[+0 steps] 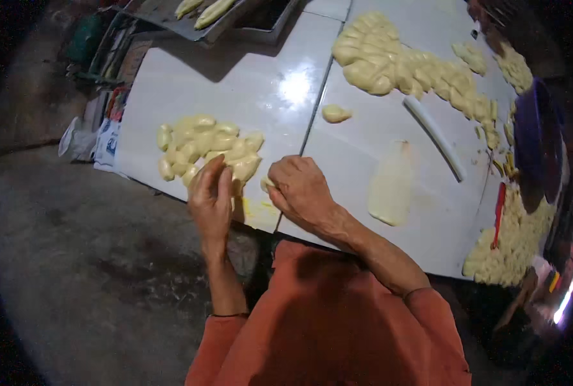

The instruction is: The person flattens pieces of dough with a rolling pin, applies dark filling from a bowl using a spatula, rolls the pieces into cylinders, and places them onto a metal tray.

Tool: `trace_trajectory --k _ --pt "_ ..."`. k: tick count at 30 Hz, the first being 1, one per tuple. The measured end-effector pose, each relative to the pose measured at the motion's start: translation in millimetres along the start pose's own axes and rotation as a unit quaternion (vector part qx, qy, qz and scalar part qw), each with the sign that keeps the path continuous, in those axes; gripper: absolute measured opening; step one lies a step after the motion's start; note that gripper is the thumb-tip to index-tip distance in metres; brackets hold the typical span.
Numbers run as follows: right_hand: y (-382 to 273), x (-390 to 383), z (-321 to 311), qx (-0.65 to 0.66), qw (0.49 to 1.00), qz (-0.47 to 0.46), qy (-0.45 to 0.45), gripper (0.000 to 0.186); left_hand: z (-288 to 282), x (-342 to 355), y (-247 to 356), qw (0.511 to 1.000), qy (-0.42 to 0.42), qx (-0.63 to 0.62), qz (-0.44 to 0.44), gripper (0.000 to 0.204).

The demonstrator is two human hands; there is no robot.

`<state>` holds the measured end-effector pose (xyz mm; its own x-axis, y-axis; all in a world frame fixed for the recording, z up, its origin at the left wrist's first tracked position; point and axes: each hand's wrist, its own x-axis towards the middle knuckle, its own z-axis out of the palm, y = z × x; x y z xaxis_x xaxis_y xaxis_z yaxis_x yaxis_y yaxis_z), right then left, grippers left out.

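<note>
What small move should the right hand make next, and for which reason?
Probably ease the small dough piece left to the dough cluster: it shows at the curled right hand, just right of the cluster, where the left hand also is.

Small dough piece (266, 184) mostly hidden from me by right hand (300, 191), left hand (211, 201) blocking some dough lumps (200, 141), tray (217, 29) cut off up top, purple tub (531, 132) inside too dark to tell

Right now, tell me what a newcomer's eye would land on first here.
Probably the glossy cluster of pale yellow dough lumps on the white tabletop, by the left hand. Next, the larger dough mass toward the tabletop's far side, and the dark purple tub at its right edge.
</note>
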<state>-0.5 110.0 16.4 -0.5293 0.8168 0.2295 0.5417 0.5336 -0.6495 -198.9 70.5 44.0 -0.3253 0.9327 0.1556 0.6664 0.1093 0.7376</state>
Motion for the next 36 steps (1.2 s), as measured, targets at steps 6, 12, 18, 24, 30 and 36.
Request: trace_trajectory --k 6,12,18,24,30,36 --pt "25 -60 -115 0.212 0.952 0.209 -0.074 0.027 13 -10 26 0.996 -0.069 -0.062 0.005 0.029" --pt "83 -169 -239 0.166 0.911 0.376 -0.031 0.029 75 -39 108 0.955 -0.209 -0.07 0.199 0.031" --pt "116 -206 -237 -0.05 0.964 0.255 0.053 0.034 175 -106 195 0.85 -0.359 0.003 0.386 0.054" --pt "140 -268 -200 -0.192 0.967 0.16 -0.042 0.086 243 -153 206 0.815 -0.393 0.157 0.396 0.086" --pt "150 -292 -217 -0.235 0.961 0.139 -0.053 0.084 237 -150 213 0.831 -0.377 0.196 0.358 0.085" --pt "155 -235 -236 -0.167 0.975 0.102 0.108 0.053 237 -153 208 0.812 -0.367 0.223 0.395 0.079"
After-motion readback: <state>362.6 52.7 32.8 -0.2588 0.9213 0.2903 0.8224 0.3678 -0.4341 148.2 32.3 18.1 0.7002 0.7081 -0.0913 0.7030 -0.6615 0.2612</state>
